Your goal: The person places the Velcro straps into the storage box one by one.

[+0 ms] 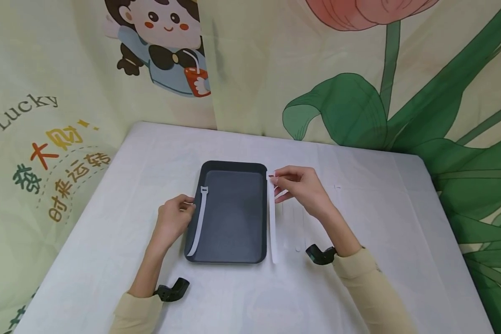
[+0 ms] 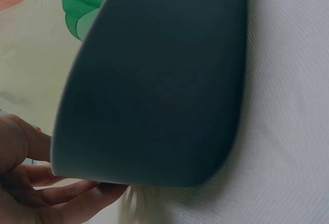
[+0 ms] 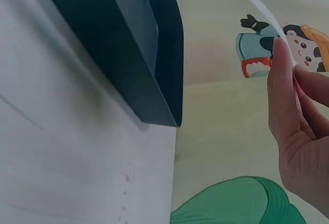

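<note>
A dark grey rectangular tray lies on the table, and my left hand holds it by its left rim. In the left wrist view the fingers bend against the tray's outer wall. One white cable tie with a slotted head lies lengthwise inside, along the left side. At the tray's right edge my right hand pinches a second white cable tie by its top end between thumb and fingertips. That tie hangs down beside the right rim; its curved strip also shows in the right wrist view.
More white cable ties lie faintly visible on the white-covered table, right of the tray. Behind the table hangs a printed cloth with a cartoon figure and green leaves. Each wrist wears a black camera.
</note>
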{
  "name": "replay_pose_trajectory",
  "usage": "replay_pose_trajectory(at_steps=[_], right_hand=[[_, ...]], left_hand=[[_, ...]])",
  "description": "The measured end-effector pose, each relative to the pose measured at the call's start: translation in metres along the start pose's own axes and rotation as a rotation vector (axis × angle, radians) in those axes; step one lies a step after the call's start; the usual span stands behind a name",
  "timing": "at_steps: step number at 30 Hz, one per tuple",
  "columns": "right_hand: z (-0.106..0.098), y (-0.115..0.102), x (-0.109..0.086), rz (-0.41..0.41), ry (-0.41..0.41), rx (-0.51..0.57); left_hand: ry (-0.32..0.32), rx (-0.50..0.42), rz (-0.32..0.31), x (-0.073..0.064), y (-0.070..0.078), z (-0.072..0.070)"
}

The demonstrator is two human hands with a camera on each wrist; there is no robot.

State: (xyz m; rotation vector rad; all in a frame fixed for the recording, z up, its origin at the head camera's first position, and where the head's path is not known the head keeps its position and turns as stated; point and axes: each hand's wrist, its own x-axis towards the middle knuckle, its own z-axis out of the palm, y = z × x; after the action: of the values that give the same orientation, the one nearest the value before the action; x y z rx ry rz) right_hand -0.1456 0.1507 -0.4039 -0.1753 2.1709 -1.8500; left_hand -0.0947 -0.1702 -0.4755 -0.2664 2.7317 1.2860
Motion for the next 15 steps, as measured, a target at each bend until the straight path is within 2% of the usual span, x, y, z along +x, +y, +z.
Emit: replay_pose_trajectory(at_steps=[8,15], right_hand=[[0.020,-0.001,0.011,-0.032,0.015,0.099],[0.037,0.000,0.022,-0.020,0.021,0.140]], left_hand=[[0.001,-0.003,-0.008,0.000,0.002,-0.001],[-0.001,-0.012,-0.005,-0.001,0.002,-0.002]])
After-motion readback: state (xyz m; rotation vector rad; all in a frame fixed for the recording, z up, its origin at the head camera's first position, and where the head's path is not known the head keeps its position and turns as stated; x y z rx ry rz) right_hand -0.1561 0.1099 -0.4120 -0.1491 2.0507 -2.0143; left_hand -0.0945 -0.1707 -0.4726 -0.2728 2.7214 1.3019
